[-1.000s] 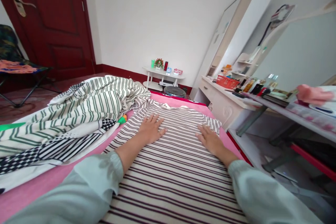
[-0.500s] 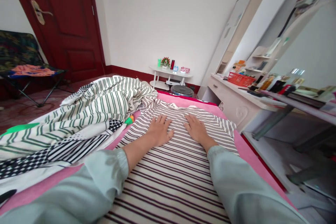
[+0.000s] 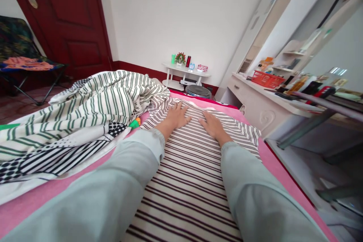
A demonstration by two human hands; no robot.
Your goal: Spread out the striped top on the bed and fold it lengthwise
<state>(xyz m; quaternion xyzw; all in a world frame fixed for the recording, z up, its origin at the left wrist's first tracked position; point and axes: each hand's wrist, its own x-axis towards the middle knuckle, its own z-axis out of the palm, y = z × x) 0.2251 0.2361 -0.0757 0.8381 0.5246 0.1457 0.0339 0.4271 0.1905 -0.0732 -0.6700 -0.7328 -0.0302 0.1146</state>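
Observation:
A white garment with dark maroon stripes (image 3: 187,170) lies spread flat on a pink bed (image 3: 42,200). My left hand (image 3: 177,115) rests palm down on its far part, fingers stretched out. My right hand (image 3: 211,124) lies flat beside it, a little nearer to me, fingers also extended. Both hands press on the cloth and hold nothing. Pale green sleeves cover both forearms.
A heap of green-striped and black-patterned bedding (image 3: 85,113) lies on the left of the bed. A white dressing table (image 3: 255,102) with a red basket (image 3: 266,79) stands right. A small white side table (image 3: 185,73), a red door (image 3: 65,19) and a folding chair (image 3: 22,56) stand beyond.
Both hands have slid farther up the striped garment, and the right hand has moved in from the right edge to lie next to the left hand.

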